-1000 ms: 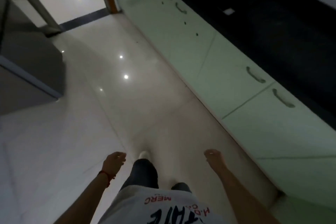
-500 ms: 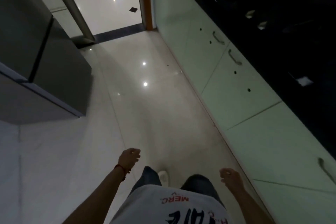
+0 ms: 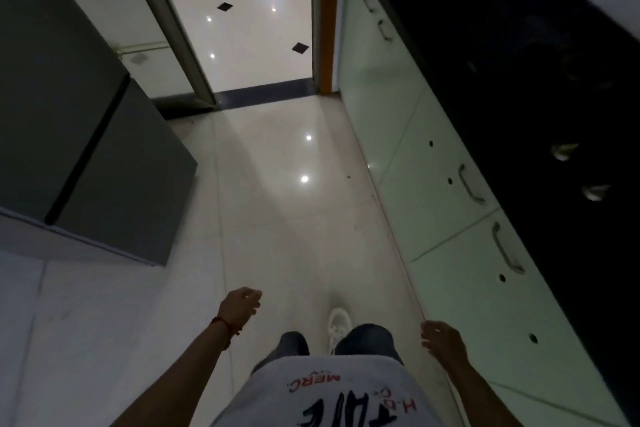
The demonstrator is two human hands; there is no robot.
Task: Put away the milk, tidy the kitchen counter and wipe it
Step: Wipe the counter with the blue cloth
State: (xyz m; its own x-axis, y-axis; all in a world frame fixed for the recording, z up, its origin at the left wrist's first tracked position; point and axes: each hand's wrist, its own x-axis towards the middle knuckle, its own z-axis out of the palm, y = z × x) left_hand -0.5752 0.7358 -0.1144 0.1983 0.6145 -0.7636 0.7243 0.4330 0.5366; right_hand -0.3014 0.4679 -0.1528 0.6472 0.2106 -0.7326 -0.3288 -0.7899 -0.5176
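I look down at a kitchen floor while walking. My left hand [image 3: 239,307] hangs low in front of me with a red thread at the wrist, fingers loosely curled and holding nothing. My right hand [image 3: 441,340] hangs near the pale green cabinets, also loose and holding nothing. The black counter [image 3: 519,55] runs along the right side, dark and hard to read; two small shiny objects [image 3: 564,151] lie on it. No milk is visible.
A grey fridge [image 3: 86,149] stands on the left. Pale green cabinet doors [image 3: 450,218] with metal handles line the right. An open doorway [image 3: 256,28] with an orange frame lies ahead, with a glossy tiled floor beyond it.
The view has swung left and forward along the aisle: the doorway and fridge are now larger and nearer the centre. Both hands stay low and hold nothing.
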